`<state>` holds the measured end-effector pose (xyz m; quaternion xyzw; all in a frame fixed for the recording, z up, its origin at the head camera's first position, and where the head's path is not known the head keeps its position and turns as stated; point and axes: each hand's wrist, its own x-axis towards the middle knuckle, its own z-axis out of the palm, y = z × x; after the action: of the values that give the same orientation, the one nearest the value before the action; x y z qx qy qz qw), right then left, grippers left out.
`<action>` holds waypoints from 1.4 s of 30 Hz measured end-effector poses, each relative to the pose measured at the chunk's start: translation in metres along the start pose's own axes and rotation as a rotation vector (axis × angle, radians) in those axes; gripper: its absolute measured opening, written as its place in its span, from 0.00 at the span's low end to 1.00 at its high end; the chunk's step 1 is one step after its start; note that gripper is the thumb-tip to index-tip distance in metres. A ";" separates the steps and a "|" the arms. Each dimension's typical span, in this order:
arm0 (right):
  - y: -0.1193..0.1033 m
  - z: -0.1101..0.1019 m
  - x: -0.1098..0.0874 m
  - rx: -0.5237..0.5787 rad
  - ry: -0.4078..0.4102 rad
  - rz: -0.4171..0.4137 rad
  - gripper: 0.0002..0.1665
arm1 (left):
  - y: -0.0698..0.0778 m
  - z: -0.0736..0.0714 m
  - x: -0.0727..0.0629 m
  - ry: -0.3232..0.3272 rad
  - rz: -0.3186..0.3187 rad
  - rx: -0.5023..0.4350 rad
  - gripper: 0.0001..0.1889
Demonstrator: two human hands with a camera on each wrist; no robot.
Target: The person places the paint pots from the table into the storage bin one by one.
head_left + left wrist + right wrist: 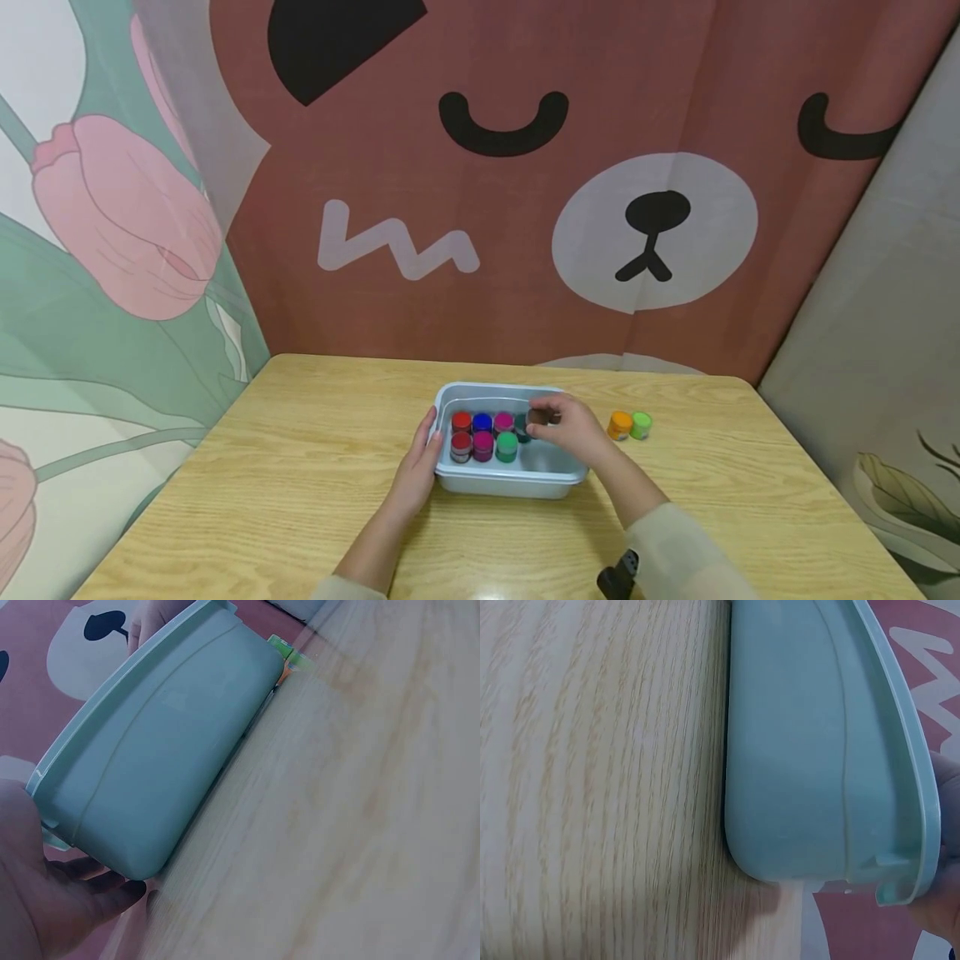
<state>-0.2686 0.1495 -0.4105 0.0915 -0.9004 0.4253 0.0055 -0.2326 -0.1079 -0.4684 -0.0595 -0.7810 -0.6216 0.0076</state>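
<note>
A pale blue plastic bin (pixel 510 485) stands on the table with several small jars in two rows. My left hand (pixel 414 475) holds the bin's left side; in the left wrist view its fingers (pixel 112 896) lie against the lower corner. Over the right part of the bin, my right hand (pixel 573 429) pinches a small brown jar (pixel 537 417) between thumb and fingers. Just left of it sits a dark teal jar (pixel 521 430), partly hidden. A green jar (pixel 507 447) stands in the near row beside a magenta jar (pixel 483 446).
On the table (pixel 315 467), right of the bin, an orange jar (pixel 620 425) and a light green jar (pixel 641 425) stand side by side. Behind the table hangs a cloth (pixel 360 317) printed with a bear. A black device (pixel 619 575) sits at my right wrist.
</note>
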 end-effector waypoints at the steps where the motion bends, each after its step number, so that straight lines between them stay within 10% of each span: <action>1: 0.000 0.001 0.000 -0.008 -0.002 0.000 0.21 | 0.000 0.000 0.000 0.000 0.004 0.003 0.30; 42: -0.011 0.012 0.007 -0.315 -0.106 -0.027 0.18 | -0.001 0.000 -0.001 0.004 0.037 0.003 0.29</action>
<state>-0.2728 0.1326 -0.4091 0.1237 -0.9536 0.2736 -0.0219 -0.2317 -0.1078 -0.4695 -0.0729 -0.7807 -0.6203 0.0209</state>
